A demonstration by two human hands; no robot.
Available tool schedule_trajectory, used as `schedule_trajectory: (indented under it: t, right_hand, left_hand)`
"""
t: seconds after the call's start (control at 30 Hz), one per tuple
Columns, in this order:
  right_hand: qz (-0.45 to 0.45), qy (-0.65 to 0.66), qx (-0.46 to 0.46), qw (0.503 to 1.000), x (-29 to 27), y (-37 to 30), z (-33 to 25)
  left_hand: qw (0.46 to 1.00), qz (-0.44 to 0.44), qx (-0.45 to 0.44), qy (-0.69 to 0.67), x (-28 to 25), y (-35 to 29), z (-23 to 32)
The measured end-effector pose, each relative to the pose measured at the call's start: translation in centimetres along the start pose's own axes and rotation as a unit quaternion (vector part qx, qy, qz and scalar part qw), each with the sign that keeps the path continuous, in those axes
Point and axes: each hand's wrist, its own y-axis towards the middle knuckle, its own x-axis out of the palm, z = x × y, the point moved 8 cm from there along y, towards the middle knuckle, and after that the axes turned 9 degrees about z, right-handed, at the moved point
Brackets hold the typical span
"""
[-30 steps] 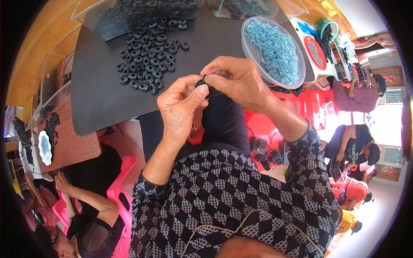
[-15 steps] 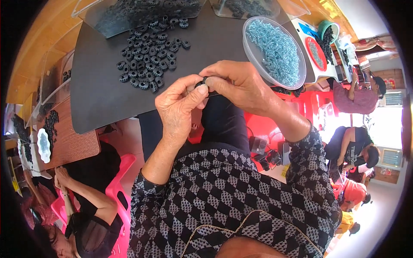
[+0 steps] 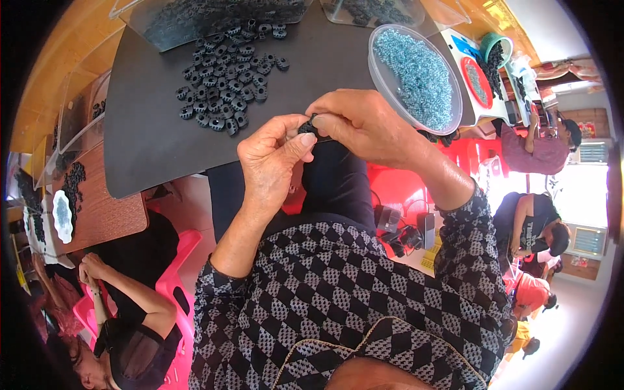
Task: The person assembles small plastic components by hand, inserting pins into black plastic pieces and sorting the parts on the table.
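A small black plastic part (image 3: 308, 127) sits pinched between both hands, just past the near edge of the dark table (image 3: 149, 143). My left hand (image 3: 276, 153) grips it between thumb and fingers. From the other side, the thumb and index finger of my right hand (image 3: 364, 127) press on it; whether they hold a smaller piece is hidden. Beyond my left hand lies a loose pile of black plastic parts (image 3: 224, 84) with holes in them. To the right of my right hand stands a round clear tub (image 3: 374, 68) full of small shiny blue-grey pieces (image 3: 419, 78).
A clear bin (image 3: 170, 40) of black parts stands at the far side, with another clear container (image 3: 374, 13) beside it. At left a co-worker (image 3: 136, 325) sits on a pink chair (image 3: 185, 260) by a brown table (image 3: 117, 224). Red stools (image 3: 455, 159) are at right.
The view has shifted very slightly. Both hands stay together on the black part, with a small turn of the fingers. The co-worker at left has moved their hands a little.
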Motion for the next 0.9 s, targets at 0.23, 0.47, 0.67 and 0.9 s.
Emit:
schedule_trajectory:
  t: [0.23, 0.47, 0.67, 0.9]
  right_hand:
    - [-0.059, -0.01, -0.054, 0.997, 0.4, -0.1, 0.0]
    - [-0.081, -0.084, -0.077, 0.99, 0.5, 0.0, -0.7]
    - [-0.126, -0.011, -0.027, 0.992, 0.8, -0.6, -0.2]
    - [-0.089, -0.031, -0.075, 0.993, 0.9, -0.7, -0.8]
  left_hand:
    - [1.0, -0.023, 0.011, -0.001, 0.1, -0.1, 0.5]
    - [1.0, 0.001, 0.024, -0.006, 0.0, -0.2, 0.3]
    - [0.999, -0.024, 0.007, 0.026, -0.3, -0.5, 0.2]
    - [0.998, -0.037, 0.056, 0.019, -0.3, -0.5, 0.9]
